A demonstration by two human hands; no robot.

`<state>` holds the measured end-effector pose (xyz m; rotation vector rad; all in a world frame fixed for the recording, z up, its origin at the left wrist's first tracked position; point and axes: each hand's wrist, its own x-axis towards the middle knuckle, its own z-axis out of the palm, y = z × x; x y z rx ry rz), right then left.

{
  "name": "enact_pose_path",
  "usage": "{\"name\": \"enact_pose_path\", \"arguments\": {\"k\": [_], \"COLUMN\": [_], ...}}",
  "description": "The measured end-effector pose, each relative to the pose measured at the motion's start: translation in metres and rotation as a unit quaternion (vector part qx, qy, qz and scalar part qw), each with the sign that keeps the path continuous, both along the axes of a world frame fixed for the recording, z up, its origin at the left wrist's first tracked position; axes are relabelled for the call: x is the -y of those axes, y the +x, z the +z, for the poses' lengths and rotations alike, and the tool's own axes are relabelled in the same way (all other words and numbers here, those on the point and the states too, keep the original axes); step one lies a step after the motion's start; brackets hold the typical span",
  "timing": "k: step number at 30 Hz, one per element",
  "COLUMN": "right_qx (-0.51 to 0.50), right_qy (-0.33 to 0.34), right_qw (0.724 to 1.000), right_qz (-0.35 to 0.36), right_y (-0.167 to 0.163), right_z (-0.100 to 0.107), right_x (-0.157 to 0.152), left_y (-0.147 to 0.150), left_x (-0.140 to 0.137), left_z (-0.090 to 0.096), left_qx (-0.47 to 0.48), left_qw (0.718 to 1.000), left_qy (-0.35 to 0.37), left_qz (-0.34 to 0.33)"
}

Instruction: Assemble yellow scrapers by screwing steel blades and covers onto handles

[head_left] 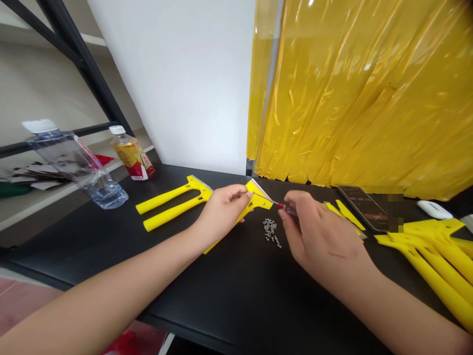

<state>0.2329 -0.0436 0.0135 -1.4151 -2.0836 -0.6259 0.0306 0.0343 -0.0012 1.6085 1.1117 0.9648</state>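
Observation:
My left hand [223,207] is closed around a yellow scraper [260,196] with a metal blade along its head. In my right hand [314,227] is a screwdriver [281,205]; its thin shaft reaches across to the scraper's head, close to my left fingertips. Whether the tip sits in a screw is too small to tell. Below the shaft, small screws and nuts [271,231] lie in a loose pile on the black table. Two more yellow scrapers [173,225] rest to the left of my left hand.
Several yellow scraper handles [428,256] are stacked at the right, near flat yellow strips [349,214], a phone [364,207] and a white mouse-like object [434,209]. A clear bottle [79,162] and a drink bottle [132,154] stand at the left. Yellow plastic sheeting [362,93] hangs behind.

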Motion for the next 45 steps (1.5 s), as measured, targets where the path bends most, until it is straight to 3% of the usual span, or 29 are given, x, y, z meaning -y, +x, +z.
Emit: {"name": "enact_pose_path", "arguments": {"k": [15,27,30,33,36,40,45], "right_qx": [0.042,-0.022,-0.108,-0.253,-0.295,-0.244,-0.326], "right_qy": [0.007,-0.033,-0.109,-0.218,-0.276,-0.282,-0.211], "right_qw": [0.999,0.999,0.988,0.942,0.915,0.928,0.921], "right_qz": [-0.02,-0.026,-0.011,0.013,0.013,-0.012,-0.009], "right_y": [0.003,-0.003,-0.002,-0.001,-0.001,0.008,0.033], "right_z": [-0.003,-0.019,-0.018,-0.019,-0.018,-0.015,-0.012], "right_x": [-0.002,-0.007,-0.008,-0.01,-0.013,-0.02,-0.038], "left_y": [0.0,-0.004,-0.005,-0.005,-0.006,-0.012,-0.026], "left_x": [0.002,-0.001,-0.001,-0.002,-0.007,-0.019,-0.037], "left_z": [-0.002,0.001,0.0,-0.003,-0.008,-0.008,-0.003], "left_qx": [-0.015,-0.025,-0.037,-0.048,-0.06,-0.097,-0.134], "left_qw": [1.0,0.998,0.995,0.993,0.99,0.981,0.98], "left_qy": [0.017,0.056,0.085,0.106,0.126,0.164,0.137], "left_qz": [-0.002,0.027,0.026,0.026,0.029,0.037,0.052]}}
